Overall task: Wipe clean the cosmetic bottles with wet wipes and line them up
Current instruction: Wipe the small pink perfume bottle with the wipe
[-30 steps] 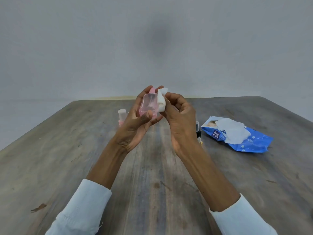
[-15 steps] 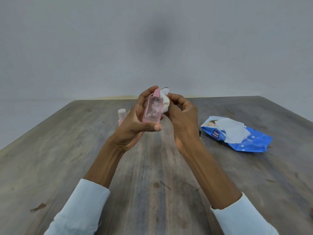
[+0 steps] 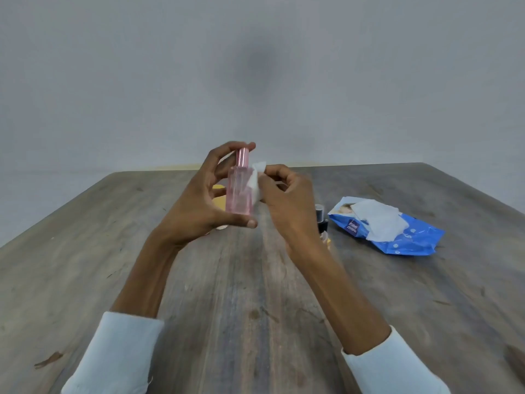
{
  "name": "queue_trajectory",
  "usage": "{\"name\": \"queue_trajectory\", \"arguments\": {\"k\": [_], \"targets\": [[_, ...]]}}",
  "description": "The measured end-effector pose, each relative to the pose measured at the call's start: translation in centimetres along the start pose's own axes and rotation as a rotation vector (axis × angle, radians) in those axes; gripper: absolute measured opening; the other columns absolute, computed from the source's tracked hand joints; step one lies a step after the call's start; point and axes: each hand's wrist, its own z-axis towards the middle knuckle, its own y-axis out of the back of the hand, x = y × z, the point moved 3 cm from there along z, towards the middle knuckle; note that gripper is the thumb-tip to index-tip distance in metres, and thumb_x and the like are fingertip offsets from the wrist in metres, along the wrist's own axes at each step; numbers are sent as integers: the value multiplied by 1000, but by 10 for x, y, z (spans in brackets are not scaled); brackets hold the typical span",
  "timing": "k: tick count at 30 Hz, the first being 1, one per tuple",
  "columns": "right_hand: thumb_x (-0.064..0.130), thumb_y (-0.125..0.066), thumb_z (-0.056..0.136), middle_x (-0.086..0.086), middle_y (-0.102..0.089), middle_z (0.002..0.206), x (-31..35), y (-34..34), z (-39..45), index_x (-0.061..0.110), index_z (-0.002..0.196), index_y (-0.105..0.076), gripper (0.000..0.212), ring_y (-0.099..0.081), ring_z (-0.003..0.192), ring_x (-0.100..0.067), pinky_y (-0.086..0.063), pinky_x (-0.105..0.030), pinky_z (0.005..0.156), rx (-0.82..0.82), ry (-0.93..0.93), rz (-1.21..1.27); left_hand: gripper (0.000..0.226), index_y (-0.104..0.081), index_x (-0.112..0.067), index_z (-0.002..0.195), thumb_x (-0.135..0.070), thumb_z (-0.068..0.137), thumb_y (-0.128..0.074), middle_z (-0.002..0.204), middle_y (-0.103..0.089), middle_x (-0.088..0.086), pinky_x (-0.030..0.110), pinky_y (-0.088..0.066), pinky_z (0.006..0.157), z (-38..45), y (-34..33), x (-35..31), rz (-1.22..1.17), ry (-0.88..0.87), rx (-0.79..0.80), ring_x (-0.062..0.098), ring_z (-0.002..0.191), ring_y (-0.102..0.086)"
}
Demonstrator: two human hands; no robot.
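My left hand (image 3: 199,206) holds a clear pink bottle (image 3: 239,191) upright above the table, thumb under its base and a fingertip on its pink cap. My right hand (image 3: 287,206) pinches a folded white wet wipe (image 3: 257,180) and presses it against the bottle's right side. A dark-capped bottle (image 3: 321,220) stands on the table just behind my right wrist, mostly hidden. Something orange-yellow (image 3: 220,199) and a pale object (image 3: 221,227) show between and below my left fingers, too hidden to identify.
A blue wet-wipe pack (image 3: 409,237) lies on the wooden table (image 3: 227,294) at the right, with a white wipe (image 3: 380,220) pulled out on top. A grey wall rises behind the table's far edge.
My left hand has turned the pink bottle from tilted to upright, now gripped end to end. The wipe in my right hand has shifted to the bottle's right side.
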Motion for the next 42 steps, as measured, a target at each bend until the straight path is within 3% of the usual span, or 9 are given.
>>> {"name": "queue_trajectory", "arguments": {"k": [3,8,14,19,24,28,36,39,42], "targets": [[20,-65,100,14,-71,92,7,1,0,26,99,-72,10,-66,88,-4,-54,-22,82,-32,77,-166,119,-38,-27,157,-11,60,-105,164,-44,-19,56,-50,113,3,1,17,149,-14,-2,9,152,-45],[22,-53,105,0,-66,109,5,-1,5,15,114,-74,23,-62,98,-11,-51,-30,90,32,104,-398,116,-41,-31,156,-17,60,-105,159,-49,-21,50,-51,111,2,-4,17,371,-46,-31,8,148,-49],[24,-67,101,3,-60,109,8,-7,-5,15,112,-71,16,-61,91,-11,-57,-33,81,-26,258,-516,113,-42,-37,155,-23,62,-104,151,-55,-19,51,-54,105,4,0,32,488,-54,-200,12,138,-56],[19,-71,99,5,-57,106,18,-8,-14,15,109,-73,10,-53,85,-3,-46,-11,70,-87,436,-555,101,-44,-37,152,-34,67,-97,140,-59,-24,43,-53,99,4,-12,33,469,-79,-191,8,126,-56],[16,-65,103,-2,-53,109,17,-11,-11,11,115,-74,16,-57,91,-14,-52,-29,79,0,459,-693,93,-45,-33,151,-34,68,-88,129,-46,-30,43,-39,105,2,-20,36,622,-135,-220,13,130,-41],[14,-63,104,2,-47,105,18,-10,-11,12,123,-74,22,-53,90,-13,-51,-29,80,26,457,-715,92,-44,-32,147,-27,67,-90,139,-48,-22,46,-40,100,3,-15,42,700,-136,-238,15,128,-38],[10,-61,104,-6,-55,113,15,-7,-6,17,128,-71,27,-58,98,-17,-50,-29,80,35,402,-792,92,-42,-32,145,-31,67,-91,138,-48,-21,45,-40,98,4,-15,49,716,-97,-251,13,127,-41],[9,-60,101,0,-47,106,16,-11,-14,17,122,-73,26,-52,95,-16,-47,-32,69,74,462,-822,90,-46,-29,144,-29,66,-91,134,-54,-19,41,-37,97,3,-23,43,705,-121,-196,14,126,-43],[8,-61,100,0,-48,106,14,-11,-13,19,125,-74,31,-54,96,-18,-47,-32,69,66,455,-813,95,-46,-29,147,-29,64,-93,139,-53,-17,41,-36,98,3,-21,42,733,-119,-207,16,129,-42]]}}
